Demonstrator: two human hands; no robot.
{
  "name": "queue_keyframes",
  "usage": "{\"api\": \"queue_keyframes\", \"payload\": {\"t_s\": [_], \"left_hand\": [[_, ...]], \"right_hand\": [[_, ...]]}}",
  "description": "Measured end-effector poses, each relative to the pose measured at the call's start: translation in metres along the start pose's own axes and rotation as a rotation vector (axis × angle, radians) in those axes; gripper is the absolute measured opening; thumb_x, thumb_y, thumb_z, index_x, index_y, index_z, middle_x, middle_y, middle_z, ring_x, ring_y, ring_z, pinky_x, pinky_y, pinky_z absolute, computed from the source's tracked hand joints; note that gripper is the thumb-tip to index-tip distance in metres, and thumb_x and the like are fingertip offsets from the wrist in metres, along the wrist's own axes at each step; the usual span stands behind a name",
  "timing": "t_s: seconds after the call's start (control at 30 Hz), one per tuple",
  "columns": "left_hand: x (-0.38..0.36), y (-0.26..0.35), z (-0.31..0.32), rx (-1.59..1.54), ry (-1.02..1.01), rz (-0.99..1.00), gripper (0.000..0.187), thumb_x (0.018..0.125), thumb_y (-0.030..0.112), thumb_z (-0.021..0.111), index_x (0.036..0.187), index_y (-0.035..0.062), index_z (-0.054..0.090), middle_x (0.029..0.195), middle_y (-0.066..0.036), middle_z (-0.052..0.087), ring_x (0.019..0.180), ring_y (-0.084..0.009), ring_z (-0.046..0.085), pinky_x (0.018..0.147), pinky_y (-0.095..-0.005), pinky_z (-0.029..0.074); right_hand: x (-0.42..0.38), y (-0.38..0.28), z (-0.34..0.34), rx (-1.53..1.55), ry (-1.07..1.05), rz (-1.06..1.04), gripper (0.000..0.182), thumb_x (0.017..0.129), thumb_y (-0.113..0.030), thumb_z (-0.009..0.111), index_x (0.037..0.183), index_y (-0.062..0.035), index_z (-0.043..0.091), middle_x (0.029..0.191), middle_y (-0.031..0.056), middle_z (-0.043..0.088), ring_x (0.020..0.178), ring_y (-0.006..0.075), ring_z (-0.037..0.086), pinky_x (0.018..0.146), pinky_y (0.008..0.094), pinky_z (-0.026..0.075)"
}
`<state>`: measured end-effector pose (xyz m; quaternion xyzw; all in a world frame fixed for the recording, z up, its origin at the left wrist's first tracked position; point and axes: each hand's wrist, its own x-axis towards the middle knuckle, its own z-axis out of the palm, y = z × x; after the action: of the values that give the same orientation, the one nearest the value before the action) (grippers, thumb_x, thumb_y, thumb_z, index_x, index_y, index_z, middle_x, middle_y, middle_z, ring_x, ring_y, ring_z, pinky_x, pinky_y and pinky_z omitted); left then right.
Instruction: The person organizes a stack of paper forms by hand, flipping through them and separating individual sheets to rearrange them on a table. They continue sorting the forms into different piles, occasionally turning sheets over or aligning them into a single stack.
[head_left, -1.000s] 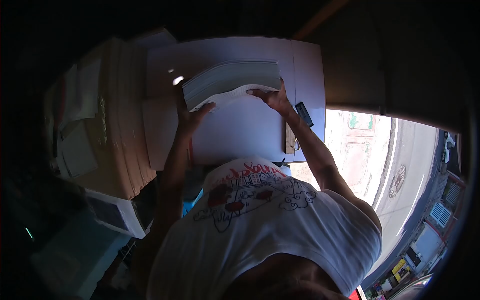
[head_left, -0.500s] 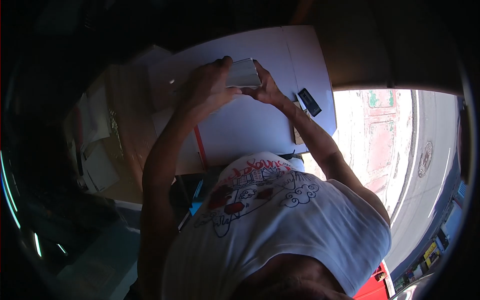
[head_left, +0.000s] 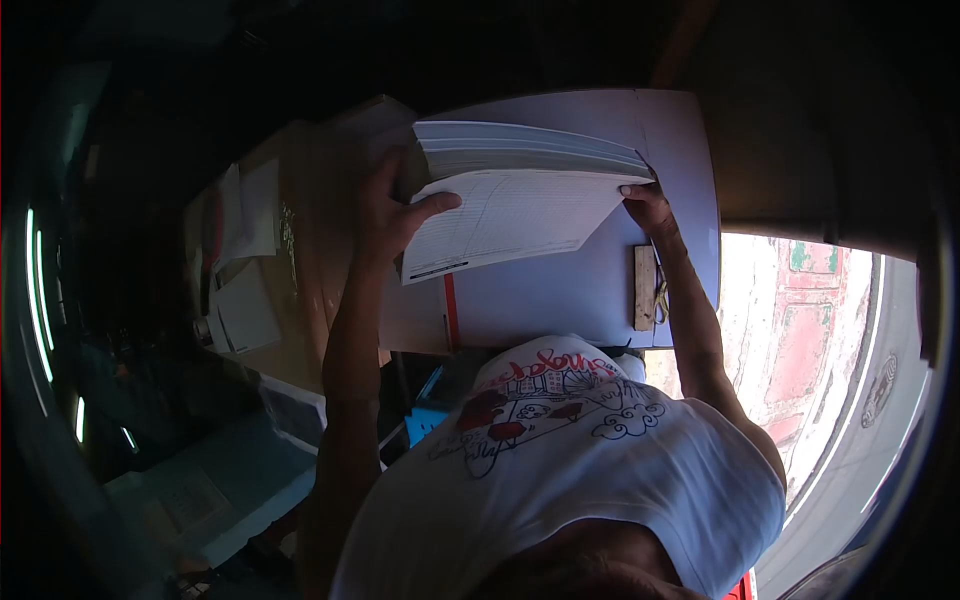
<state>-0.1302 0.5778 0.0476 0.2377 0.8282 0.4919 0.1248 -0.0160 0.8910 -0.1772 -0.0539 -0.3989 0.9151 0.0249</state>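
A thick stack of printed paper forms (head_left: 520, 215) is held tilted above the white tabletop (head_left: 560, 310), its layered edge at the far side and a lined sheet facing me. My left hand (head_left: 393, 210) grips the left end, thumb across the top sheet and the other fingers partly hidden behind the stack. At the right end, my right hand (head_left: 648, 203) pinches the corner with its thumb on the paper. Below that hand, beside my forearm, lie a wooden block (head_left: 643, 285) and what look like scissors handles (head_left: 660, 300).
A red strip (head_left: 451, 310) lies near the table's front edge. To the left, loose white papers (head_left: 248, 305) rest on a brown surface (head_left: 305, 260). Something bright blue (head_left: 425, 422) is below the table edge. Sunlit pavement (head_left: 790, 330) and a road show at the right.
The stack has turned from a narrow bundle between close hands to a wide, tilted face. My hands have moved apart. The black object near my right forearm no longer shows.
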Motion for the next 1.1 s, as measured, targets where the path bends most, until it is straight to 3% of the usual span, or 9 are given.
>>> {"api": "queue_keyframes", "payload": {"t_s": [0.1, 0.37, 0.6, 0.7, 0.8, 0.87, 0.97, 1.0, 1.1], "left_hand": [[0.008, -0.035, 0.006, -0.236, 0.054, -0.036, 0.052, 0.071, 0.016, 0.081, 0.113, 0.0006, 0.054, 0.099, -0.012, 0.064, 0.095, -0.0214, 0.062, 0.082, -0.0327, 0.049], [0.022, -0.157, 0.042, -0.445, 0.150, -0.082, 0.055, 0.076, 0.020, 0.078, 0.118, 0.0000, 0.050, 0.104, -0.009, 0.061, 0.100, -0.0178, 0.057, 0.089, -0.0323, 0.046], [0.005, -0.236, 0.093, -0.600, 0.146, -0.149, 0.041, 0.080, 0.011, 0.074, 0.116, 0.0043, 0.058, 0.108, -0.005, 0.062, 0.099, -0.0152, 0.057, 0.086, -0.0294, 0.047], [0.009, -0.245, 0.102, -0.493, 0.190, -0.137, 0.032, 0.079, 0.009, 0.074, 0.108, 0.0039, 0.063, 0.102, -0.005, 0.064, 0.096, -0.0151, 0.059, 0.084, -0.0295, 0.048], [0.012, -0.241, 0.105, -0.539, 0.312, -0.033, 0.027, 0.079, 0.008, 0.074, 0.104, 0.0035, 0.065, 0.098, -0.005, 0.065, 0.093, -0.0148, 0.060, 0.081, -0.0293, 0.049], [0.005, -0.254, 0.102, -0.513, 0.250, -0.070, 0.027, 0.080, 0.008, 0.073, 0.105, 0.0034, 0.065, 0.099, -0.005, 0.065, 0.092, -0.0147, 0.060, 0.081, -0.0295, 0.049], [-0.006, -0.248, 0.099, -0.371, 0.148, -0.120, 0.027, 0.080, 0.008, 0.073, 0.106, 0.0031, 0.064, 0.099, -0.006, 0.065, 0.091, -0.0147, 0.060, 0.081, -0.0303, 0.050], [-0.006, -0.244, 0.098, -0.307, 0.114, -0.122, 0.027, 0.080, 0.009, 0.073, 0.106, 0.0029, 0.064, 0.099, -0.006, 0.065, 0.091, -0.0147, 0.060, 0.080, -0.0306, 0.050], [-0.016, -0.304, 0.115, 0.232, 0.131, 0.306, 0.038, 0.082, 0.017, 0.073, 0.114, -0.0005, 0.061, 0.111, -0.011, 0.062, 0.104, -0.0214, 0.057, 0.089, -0.0322, 0.046]], "right_hand": [[0.014, -0.004, 0.033, -0.026, 0.216, -0.109, 0.058, 0.068, -0.021, 0.082, 0.116, -0.0020, 0.055, 0.107, 0.0118, 0.064, 0.104, 0.0227, 0.057, 0.095, 0.0360, 0.043], [0.028, -0.029, 0.027, -0.823, 0.343, -0.207, 0.059, 0.071, -0.036, 0.081, 0.112, 0.0001, 0.059, 0.099, 0.0163, 0.065, 0.097, 0.0285, 0.060, 0.088, 0.0411, 0.048], [0.039, 0.014, -0.037, -1.104, 0.192, -0.302, 0.046, 0.074, -0.031, 0.081, 0.104, -0.0033, 0.059, 0.100, 0.0136, 0.065, 0.096, 0.0271, 0.061, 0.083, 0.0422, 0.052], [0.045, 0.032, -0.041, -1.079, 0.251, -0.425, 0.034, 0.075, -0.027, 0.081, 0.093, -0.0026, 0.067, 0.080, 0.0105, 0.066, 0.075, 0.0218, 0.062, 0.068, 0.0363, 0.052], [0.043, 0.023, -0.048, -1.070, 0.091, -0.339, 0.037, 0.079, -0.016, 0.075, 0.111, -0.0068, 0.058, 0.103, 0.0095, 0.066, 0.093, 0.0190, 0.063, 0.080, 0.0315, 0.055], [0.038, 0.029, -0.065, -0.871, 0.081, -0.322, 0.039, 0.079, -0.015, 0.076, 0.113, -0.0073, 0.059, 0.105, 0.0098, 0.066, 0.092, 0.0177, 0.064, 0.078, 0.0301, 0.056], [0.032, 0.036, -0.069, -1.333, 0.077, -0.501, 0.027, 0.077, -0.016, 0.078, 0.099, -0.0053, 0.067, 0.084, 0.0091, 0.069, 0.082, 0.0188, 0.066, 0.072, 0.0334, 0.057], [0.033, 0.044, -0.075, -1.171, 0.079, -0.438, 0.029, 0.075, -0.017, 0.079, 0.099, -0.0054, 0.067, 0.086, 0.0094, 0.069, 0.084, 0.0191, 0.065, 0.073, 0.0335, 0.057], [0.040, 0.050, -0.075, -1.012, 0.065, -0.331, 0.029, 0.075, -0.014, 0.079, 0.100, -0.0063, 0.067, 0.091, 0.0101, 0.069, 0.088, 0.0187, 0.065, 0.076, 0.0334, 0.056]]}}
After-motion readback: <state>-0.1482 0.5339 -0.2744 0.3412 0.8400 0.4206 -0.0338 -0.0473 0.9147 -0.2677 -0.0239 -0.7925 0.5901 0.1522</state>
